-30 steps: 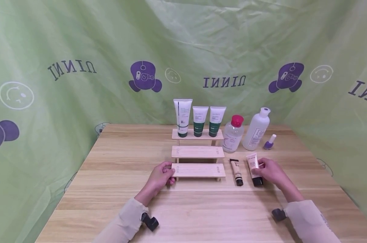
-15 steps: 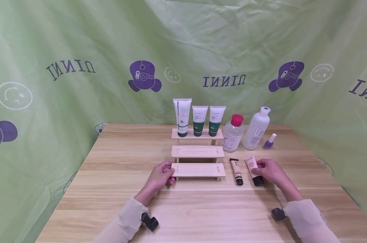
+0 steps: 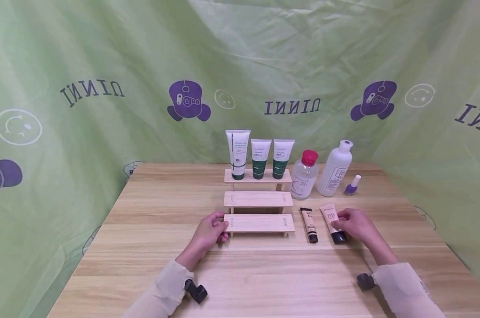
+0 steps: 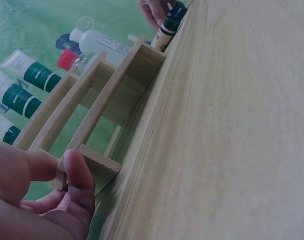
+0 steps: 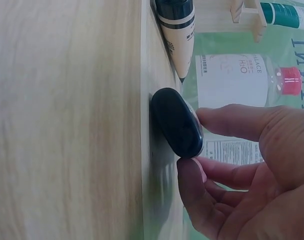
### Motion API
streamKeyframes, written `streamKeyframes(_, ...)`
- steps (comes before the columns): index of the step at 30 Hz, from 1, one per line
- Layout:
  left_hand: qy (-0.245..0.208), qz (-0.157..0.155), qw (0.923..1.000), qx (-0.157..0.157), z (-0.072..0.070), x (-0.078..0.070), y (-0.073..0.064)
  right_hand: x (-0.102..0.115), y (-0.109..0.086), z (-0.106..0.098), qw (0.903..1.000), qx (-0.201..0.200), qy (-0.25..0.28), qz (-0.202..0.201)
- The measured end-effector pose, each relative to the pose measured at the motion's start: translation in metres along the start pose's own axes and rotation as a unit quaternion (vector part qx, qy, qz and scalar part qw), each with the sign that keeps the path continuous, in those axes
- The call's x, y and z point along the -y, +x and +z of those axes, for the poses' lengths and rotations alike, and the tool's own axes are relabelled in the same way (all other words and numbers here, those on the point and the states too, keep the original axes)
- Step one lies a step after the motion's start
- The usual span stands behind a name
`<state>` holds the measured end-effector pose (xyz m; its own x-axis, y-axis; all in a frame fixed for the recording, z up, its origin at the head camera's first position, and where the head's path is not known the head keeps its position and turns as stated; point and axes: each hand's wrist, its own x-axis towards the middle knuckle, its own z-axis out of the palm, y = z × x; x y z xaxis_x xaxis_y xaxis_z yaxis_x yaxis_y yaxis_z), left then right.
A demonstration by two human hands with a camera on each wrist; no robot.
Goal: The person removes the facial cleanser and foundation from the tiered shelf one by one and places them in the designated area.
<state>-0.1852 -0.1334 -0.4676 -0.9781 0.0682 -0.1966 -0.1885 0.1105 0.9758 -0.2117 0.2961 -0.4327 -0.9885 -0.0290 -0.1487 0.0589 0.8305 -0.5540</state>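
Note:
At the lowest step of a three-tier wooden display stand (image 3: 259, 223), my left hand (image 3: 209, 229) pinches the left end of the board between thumb and fingers. My right hand (image 3: 355, 224) holds a pale pink BB cream tube (image 3: 329, 215) by its sides, close to the black cap (image 5: 177, 122). This tube lies slanted on the table, cap toward me. Just left of it lies a slimmer beige cosmetic tube (image 3: 309, 221) with a black cap. On the top step stand three white and green squeeze tubes (image 3: 261, 159), caps down.
Behind the two lying tubes stand a clear bottle with a red cap (image 3: 303, 179) and a white bottle (image 3: 335, 170). A purple nail polish bottle (image 3: 351, 187) is to their right. Green printed cloth (image 3: 240, 53) surrounds the wooden table (image 3: 256, 282) at back and sides.
The upper end of the BB cream tube has swung slightly left and its cap slightly right, with my right hand still on it. My left hand keeps its place on the stand.

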Motion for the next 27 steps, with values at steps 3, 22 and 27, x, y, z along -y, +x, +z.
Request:
streamKeyframes(3,0.000,-0.002,1.0000,0.000,-0.0003,0.0000,0.0001,-0.0002,-0.0003,-0.0010,1.0000,-0.001,-0.002,0.004)
streamKeyframes(22,0.000,-0.001,1.0000,-0.003,-0.0002,0.0012,0.0004,-0.0024,-0.0032,0.0004,0.9997,-0.016,-0.017,-0.004)
streamKeyframes(27,0.000,0.001,1.0000,-0.001,-0.0002,0.0015,0.0008,0.0037,-0.0032,-0.0004,0.9993,-0.025,-0.027,-0.008)
